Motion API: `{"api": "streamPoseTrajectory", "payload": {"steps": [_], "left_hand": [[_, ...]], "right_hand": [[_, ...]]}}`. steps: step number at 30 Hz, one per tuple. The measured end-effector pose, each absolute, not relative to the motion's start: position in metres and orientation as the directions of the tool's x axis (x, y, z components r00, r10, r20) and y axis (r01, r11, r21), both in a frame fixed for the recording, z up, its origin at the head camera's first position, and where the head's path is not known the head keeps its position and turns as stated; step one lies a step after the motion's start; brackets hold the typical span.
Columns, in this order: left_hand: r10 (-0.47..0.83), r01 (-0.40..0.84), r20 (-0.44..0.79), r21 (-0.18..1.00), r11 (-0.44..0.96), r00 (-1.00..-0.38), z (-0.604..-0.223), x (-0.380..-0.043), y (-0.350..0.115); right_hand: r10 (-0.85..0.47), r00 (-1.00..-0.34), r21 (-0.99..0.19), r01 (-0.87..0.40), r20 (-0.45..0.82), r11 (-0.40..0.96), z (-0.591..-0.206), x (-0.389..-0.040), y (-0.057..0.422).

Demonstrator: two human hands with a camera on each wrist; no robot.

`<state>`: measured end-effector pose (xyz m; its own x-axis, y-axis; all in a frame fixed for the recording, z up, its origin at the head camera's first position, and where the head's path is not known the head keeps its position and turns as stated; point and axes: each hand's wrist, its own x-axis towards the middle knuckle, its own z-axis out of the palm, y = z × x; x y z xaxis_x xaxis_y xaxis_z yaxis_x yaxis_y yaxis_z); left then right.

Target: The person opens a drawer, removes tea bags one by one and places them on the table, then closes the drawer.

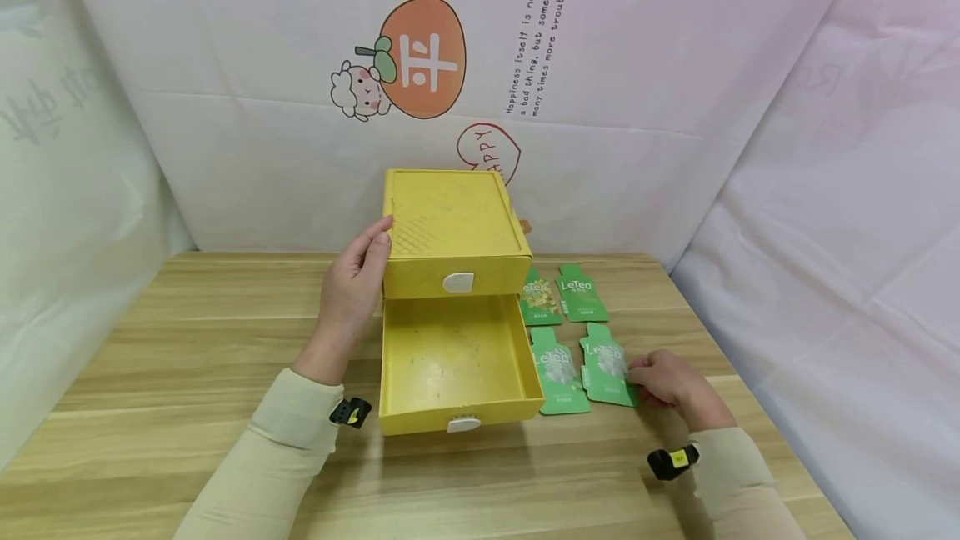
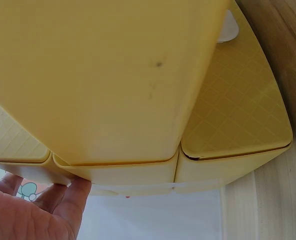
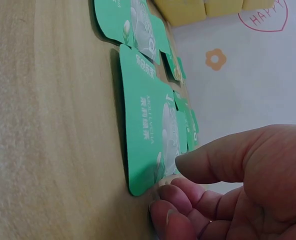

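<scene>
A yellow drawer unit [image 1: 457, 215] stands on the table, its lower drawer [image 1: 450, 357] pulled out with nothing inside. The upper drawer is closed. My left hand [image 1: 356, 290] rests against the unit's left wall near the top, fingers and thumb extended; in the left wrist view its thumb [image 2: 75, 202] touches the unit's edge. To the right of the drawer, my right hand [image 1: 675, 386] pinches the right edge of a green LeTea tea packet [image 1: 607, 365]. In the right wrist view, thumb and curled fingers meet at that packet's [image 3: 145, 120] near corner.
Beside the unit lie more green packets: one [image 1: 558, 377] along the open drawer, one [image 1: 542, 298] partly hidden behind the unit, one [image 1: 581, 294] at the back. A printed white cloth [image 1: 600, 173] hangs behind the wooden table [image 1: 187, 390], with cloth at both sides.
</scene>
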<state>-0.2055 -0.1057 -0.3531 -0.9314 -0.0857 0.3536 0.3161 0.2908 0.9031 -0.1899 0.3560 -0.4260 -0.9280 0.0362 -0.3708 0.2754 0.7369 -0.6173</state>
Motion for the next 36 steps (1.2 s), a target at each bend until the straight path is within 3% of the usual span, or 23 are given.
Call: {"api": "streamPoseTrajectory", "payload": {"steps": [9,36], "left_hand": [[-0.084,0.317,0.353,0.903,0.289,-0.932,-0.354,-0.207,-0.106],[-0.084,0.318,0.357,0.899,0.302,-0.93,-0.354,-0.207,-0.106]], "right_hand": [[0.012,-0.943,-0.61,0.226,-0.334,0.76,-0.419,-0.192,0.35],[-0.054,-0.999,-0.624,-0.044,0.003,0.78,-0.354,-0.168,0.287]]}}
